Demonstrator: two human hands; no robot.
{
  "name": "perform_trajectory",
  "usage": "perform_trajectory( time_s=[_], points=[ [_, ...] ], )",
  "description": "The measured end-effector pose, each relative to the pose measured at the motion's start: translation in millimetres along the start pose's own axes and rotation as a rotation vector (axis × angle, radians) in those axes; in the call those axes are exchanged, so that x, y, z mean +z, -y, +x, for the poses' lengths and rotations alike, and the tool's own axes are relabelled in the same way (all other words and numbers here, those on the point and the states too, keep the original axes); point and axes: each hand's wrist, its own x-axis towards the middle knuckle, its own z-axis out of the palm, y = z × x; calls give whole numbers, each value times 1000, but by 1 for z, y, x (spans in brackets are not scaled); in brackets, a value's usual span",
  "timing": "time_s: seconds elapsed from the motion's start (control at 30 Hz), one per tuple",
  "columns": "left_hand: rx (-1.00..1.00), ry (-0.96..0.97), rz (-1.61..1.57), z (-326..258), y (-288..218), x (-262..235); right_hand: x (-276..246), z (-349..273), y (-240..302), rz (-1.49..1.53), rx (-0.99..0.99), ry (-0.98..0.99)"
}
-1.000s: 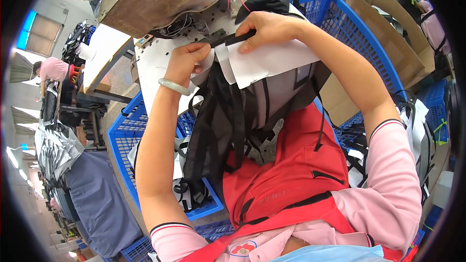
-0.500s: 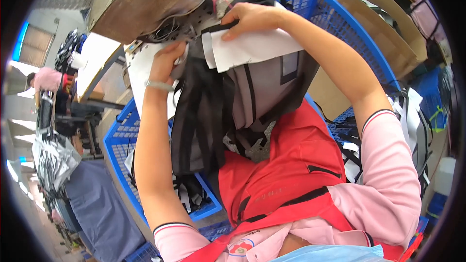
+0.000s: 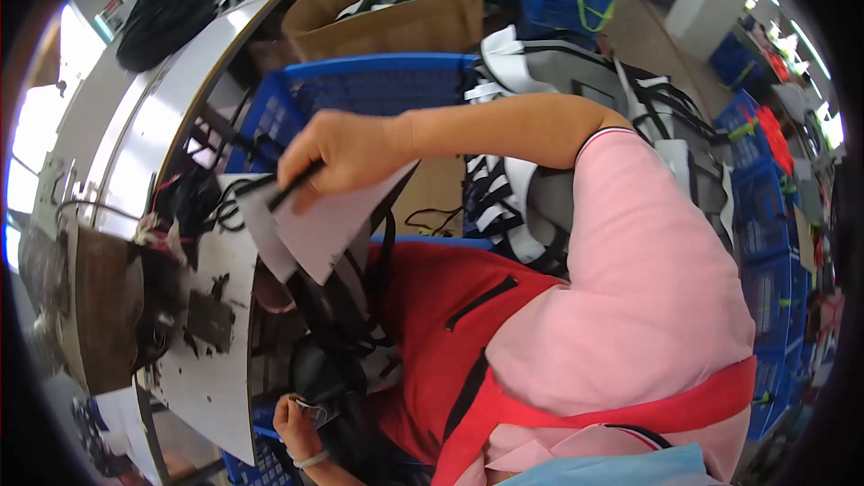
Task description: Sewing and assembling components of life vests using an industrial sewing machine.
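My right hand [image 3: 351,153] is closed on the edge of a grey and black fabric bag piece with a white flap [image 3: 328,229], pinching its black edging. The piece hangs below the hand, against my red apron [image 3: 432,306], and its black straps [image 3: 328,306] trail down toward my lap. Low in the picture, my left hand [image 3: 297,423] is closed, apart from the white flap. A thin, shiny, pale bit shows at its fingers, too small to name. Dark fabric lies beside that hand.
To the left stands a white work table [image 3: 211,342] with a brown machine head [image 3: 108,306] and black scraps. A blue crate [image 3: 387,63] is beyond my right hand, with a cardboard box [image 3: 387,22] behind. Grey bag pieces with white straps [image 3: 567,72] are piled to the right.
My view has swung to the right. The right hand still grips the bag piece, now held out over the crate side. My left hand has come away from the piece and dropped low.
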Motion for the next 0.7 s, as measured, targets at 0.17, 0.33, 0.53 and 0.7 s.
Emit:
perform_trajectory(
  time_s=[0.17, 0.33, 0.53, 0.7],
  points=[
    [-57, 63, 116, 6, 24, 13, -127, -40, 78, -442, 167, -578],
    [-44, 84, 238, 18, 38, 45, -280, -123, 108, -78, 250, -1017],
    [-15, 157, 282, 16, 39, 60, -411, -348, 62, -584, 826, -1135],
    [-27, 136, 298, 11, 38, 65, -329, -523, -13, -918, 1701, -632]
  ],
)
